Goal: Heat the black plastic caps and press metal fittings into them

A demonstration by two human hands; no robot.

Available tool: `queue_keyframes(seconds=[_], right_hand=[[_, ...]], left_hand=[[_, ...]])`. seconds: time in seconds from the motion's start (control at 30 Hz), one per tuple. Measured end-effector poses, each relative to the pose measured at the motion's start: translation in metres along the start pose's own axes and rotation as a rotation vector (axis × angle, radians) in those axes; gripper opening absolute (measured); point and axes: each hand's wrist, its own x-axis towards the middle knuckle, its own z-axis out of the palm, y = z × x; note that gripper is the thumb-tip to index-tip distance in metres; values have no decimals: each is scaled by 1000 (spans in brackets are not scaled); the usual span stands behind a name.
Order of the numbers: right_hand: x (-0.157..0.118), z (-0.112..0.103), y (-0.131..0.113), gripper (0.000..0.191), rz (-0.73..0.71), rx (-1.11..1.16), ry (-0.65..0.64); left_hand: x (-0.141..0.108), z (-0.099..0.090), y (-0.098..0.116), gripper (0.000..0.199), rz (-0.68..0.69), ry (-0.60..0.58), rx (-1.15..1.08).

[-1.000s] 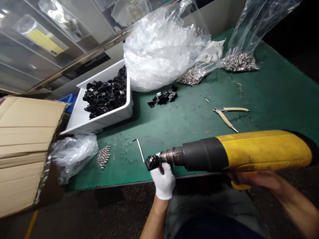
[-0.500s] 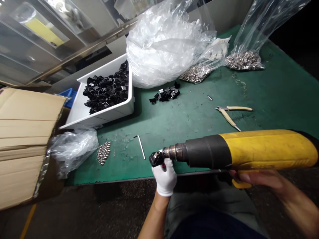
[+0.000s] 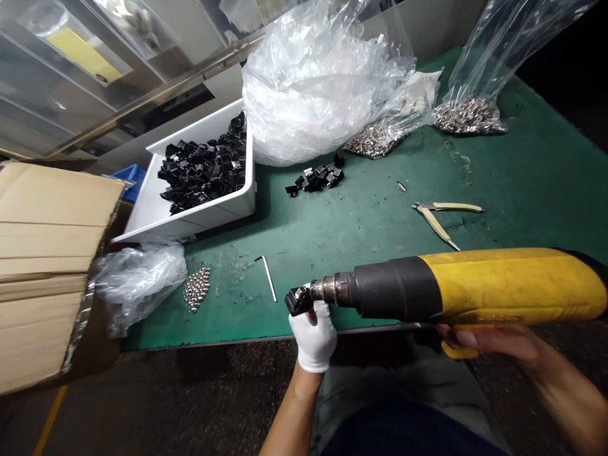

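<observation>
Left hand: one, white-gloved (image 3: 314,339); fingers closed, holding one black block (image 3: 298,300) above the bench (image 3: 361,234) near its front edge.
Right hand: one, bare (image 3: 494,339); fingers wrapped around the grip of one yellow-and-black heat gun (image 3: 475,285), nozzle beside the block.
Hex key: one (image 3: 269,278), left of the block.
Pliers: one pair (image 3: 434,221), handles spread, beyond the heat gun.
White bin: one (image 3: 213,212), holding black parts (image 3: 204,171), too many to count.
Loose black parts: one small pile (image 3: 318,177), overlapping; count unclear.
Small metal pieces: one flat cluster (image 3: 196,289), count unclear.
Bags of metal fittings: two (image 3: 375,139) (image 3: 470,116), at the rear.
Cardboard box: one (image 3: 47,253), far left.
</observation>
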Motion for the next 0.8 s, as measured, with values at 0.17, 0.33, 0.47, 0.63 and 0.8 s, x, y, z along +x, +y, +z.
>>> queue_keyframes(seconds=[0.17,0.33,0.47,0.63,0.8], right_hand=[[0,1,-4,29,-8,15,-9],[-1,4,-7,29,19,26,22],[-1,6,-6,29,-6,38,30],[0,4,-5,30,2,42,24],[0,4,-7,29,2,23,19]], left_hand=[[1,0,1,44,10,14,-21],[2,-1,2,44,-5,7,-30],[2,-1,3,45,-10,9,-39],[3,-2,4,45,-10,3,-47],[4,-2,5,42,4,0,-54]])
